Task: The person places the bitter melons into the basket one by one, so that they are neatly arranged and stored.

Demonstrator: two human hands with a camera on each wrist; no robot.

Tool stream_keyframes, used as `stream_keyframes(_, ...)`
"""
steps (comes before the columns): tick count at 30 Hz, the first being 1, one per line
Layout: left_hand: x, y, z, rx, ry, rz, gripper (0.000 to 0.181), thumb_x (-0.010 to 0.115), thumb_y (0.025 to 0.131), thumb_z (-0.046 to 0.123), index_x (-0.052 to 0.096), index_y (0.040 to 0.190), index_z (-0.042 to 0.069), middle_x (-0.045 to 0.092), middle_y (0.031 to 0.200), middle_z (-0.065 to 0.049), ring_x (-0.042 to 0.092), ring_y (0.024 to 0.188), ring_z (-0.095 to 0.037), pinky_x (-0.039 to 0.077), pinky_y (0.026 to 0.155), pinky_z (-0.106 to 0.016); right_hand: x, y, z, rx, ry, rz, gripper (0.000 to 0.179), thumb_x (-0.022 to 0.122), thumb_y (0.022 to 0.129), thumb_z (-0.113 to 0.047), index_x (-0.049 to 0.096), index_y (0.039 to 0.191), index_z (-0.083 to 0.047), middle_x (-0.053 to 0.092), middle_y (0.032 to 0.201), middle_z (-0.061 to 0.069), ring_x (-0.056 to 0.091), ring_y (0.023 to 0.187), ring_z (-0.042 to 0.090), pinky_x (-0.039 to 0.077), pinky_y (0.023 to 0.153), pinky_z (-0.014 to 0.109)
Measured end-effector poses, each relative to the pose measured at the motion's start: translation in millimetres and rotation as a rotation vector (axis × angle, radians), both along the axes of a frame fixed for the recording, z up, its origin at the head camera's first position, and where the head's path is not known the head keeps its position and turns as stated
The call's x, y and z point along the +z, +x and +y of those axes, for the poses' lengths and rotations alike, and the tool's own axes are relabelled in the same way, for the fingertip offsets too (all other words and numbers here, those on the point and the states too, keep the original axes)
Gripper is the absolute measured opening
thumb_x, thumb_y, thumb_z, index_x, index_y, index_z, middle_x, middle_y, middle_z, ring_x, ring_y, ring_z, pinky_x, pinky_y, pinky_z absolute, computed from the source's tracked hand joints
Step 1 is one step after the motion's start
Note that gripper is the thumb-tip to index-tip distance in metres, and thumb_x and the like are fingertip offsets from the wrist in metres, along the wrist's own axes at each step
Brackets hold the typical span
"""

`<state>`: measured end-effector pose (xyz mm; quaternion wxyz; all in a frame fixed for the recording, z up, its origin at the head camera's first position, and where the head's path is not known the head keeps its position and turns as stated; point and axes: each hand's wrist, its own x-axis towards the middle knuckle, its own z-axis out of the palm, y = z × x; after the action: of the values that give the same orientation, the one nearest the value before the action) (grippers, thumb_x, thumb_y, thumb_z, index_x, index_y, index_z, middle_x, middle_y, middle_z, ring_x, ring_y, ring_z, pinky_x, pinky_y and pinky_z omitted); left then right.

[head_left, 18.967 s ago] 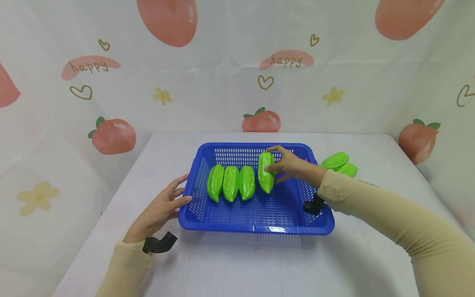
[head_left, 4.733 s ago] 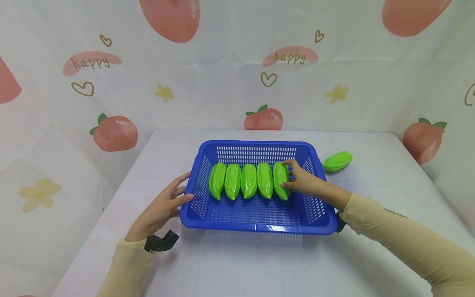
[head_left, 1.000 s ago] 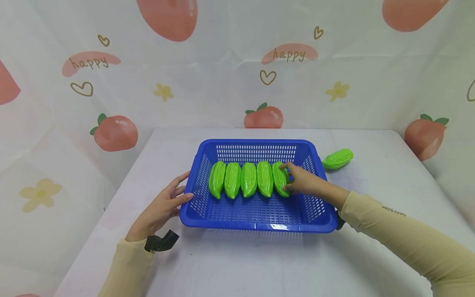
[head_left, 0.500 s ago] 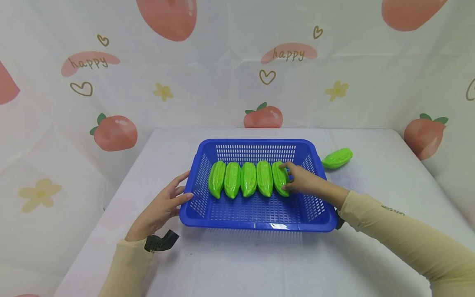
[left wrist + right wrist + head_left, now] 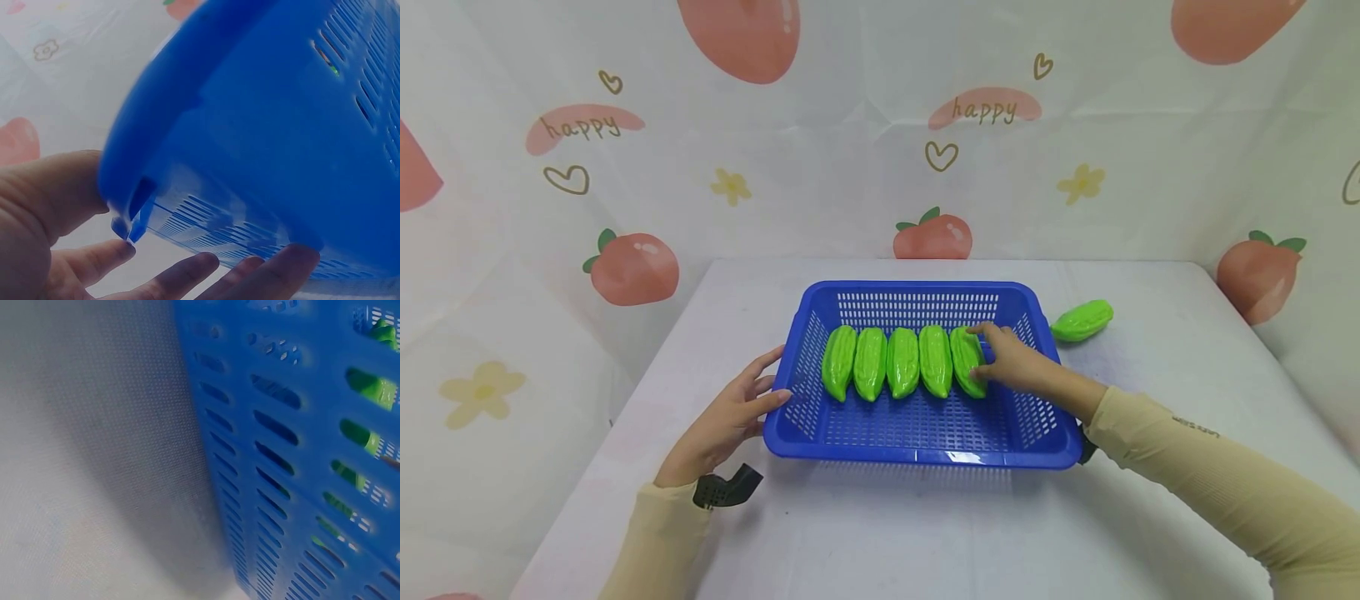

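A blue slotted plastic basket (image 5: 917,457) stands on the white table, with several glossy green bitter melons (image 5: 870,364) side by side in a row. My right hand (image 5: 1011,362) reaches over the right wall and holds the rightmost bitter melon (image 5: 967,360), index finger near its top and thumb at its lower right side. My left hand (image 5: 722,421) holds the basket's left side, thumb on the rim and fingers along the outside. In the left wrist view, the thumb (image 5: 69,190) meets the rim, fingers spread below. The right wrist view shows the basket's slotted outer wall (image 5: 269,450); that hand is hidden.
One more bitter melon (image 5: 1082,321) lies on the table (image 5: 1157,333) behind and right of the basket. Black wrist cameras sit on both sleeves. A white cloth backdrop (image 5: 850,150) with peach prints hangs behind the table.
Since the earliest frame, the bitter melon then held has joined the row, and another from the right table lies there under my right hand. Lately, only my right fingers shift slightly.
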<state>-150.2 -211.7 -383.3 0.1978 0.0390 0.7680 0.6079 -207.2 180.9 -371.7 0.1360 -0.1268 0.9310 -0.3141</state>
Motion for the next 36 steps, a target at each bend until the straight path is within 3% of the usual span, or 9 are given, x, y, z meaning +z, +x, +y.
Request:
stream_keyframes(3,0.3,0.1,0.4,0.006,-0.002,-0.005,0.078,0.061,0.095,0.029,0.012,0.155,0.031,0.031,0.154,-0.02,0.052,0.125,-0.042,0.05,0.095,-0.055,0.9,-0.6,1.3,-0.005,-0.064,0.048,0.062,0.068,0.087,-0.007,0.037,0.141,0.002,0.042,0.138,0.034,0.038,0.131,0.049,0.036,0.106,0.06)
stream_keyframes(9,1.4,0.8,0.2,0.006,0.0,-0.007,0.078,0.061,0.095,0.03,0.011,0.155,0.031,0.031,0.154,-0.02,0.053,0.124,-0.041,0.051,0.094,-0.054,5.1,0.7,5.0,-0.026,-0.281,0.054,0.056,0.063,0.092,-0.007,0.036,0.141,0.0,0.041,0.143,0.029,0.044,0.13,0.046,0.044,0.101,0.057)
stream_keyframes(17,0.8,1.3,0.6,0.016,-0.006,-0.004,0.079,0.062,0.095,0.03,0.011,0.155,0.03,0.031,0.154,-0.02,0.053,0.124,-0.042,0.05,0.094,-0.054,8.7,-1.6,13.8,0.012,-0.533,0.103,0.047,0.06,0.093,-0.002,0.041,0.136,0.005,0.052,0.131,0.027,0.059,0.115,0.041,0.056,0.089,0.04)
stream_keyframes(22,1.7,1.5,1.1,0.014,-0.008,-0.004,0.079,0.062,0.095,0.03,0.012,0.155,0.03,0.031,0.154,-0.021,0.053,0.124,-0.042,0.051,0.094,-0.054,17.6,3.3,22.6,0.025,-0.6,0.133,0.043,0.061,0.093,-0.004,0.044,0.133,0.004,0.055,0.123,0.027,0.065,0.105,0.025,0.057,0.082,0.026)
stream_keyframes(26,1.7,0.8,1.9,0.011,-0.006,-0.006,0.079,0.062,0.095,0.03,0.011,0.155,0.03,0.031,0.154,-0.021,0.053,0.124,-0.041,0.051,0.093,-0.054,22.7,6.2,34.3,0.045,-0.639,0.151,0.035,0.061,0.093,-0.003,0.051,0.127,-0.004,0.061,0.116,0.014,0.065,0.097,0.009,0.057,0.08,0.022)
stream_keyframes(31,1.7,0.2,2.0,0.01,0.0,-0.012,0.078,0.062,0.095,0.03,0.012,0.155,0.03,0.031,0.153,-0.02,0.053,0.124,-0.041,0.051,0.094,-0.054,31.6,7.9,53.8,0.074,-0.687,0.175,0.034,0.06,0.093,-0.001,0.056,0.122,-0.018,0.064,0.108,-0.007,0.066,0.099,0.006,0.056,0.082,0.02)
stream_keyframes(36,2.2,0.8,1.6,0.011,-0.01,-0.008,0.079,0.062,0.095,0.03,0.011,0.156,0.029,0.03,0.154,-0.021,0.052,0.125,-0.042,0.05,0.095,-0.054,41.0,7.3,73.9,0.075,-0.711,0.209,0.033,0.057,0.095,-0.001,0.057,0.124,-0.017,0.064,0.109,-0.006,0.067,0.1,0.004,0.055,0.083,0.019)
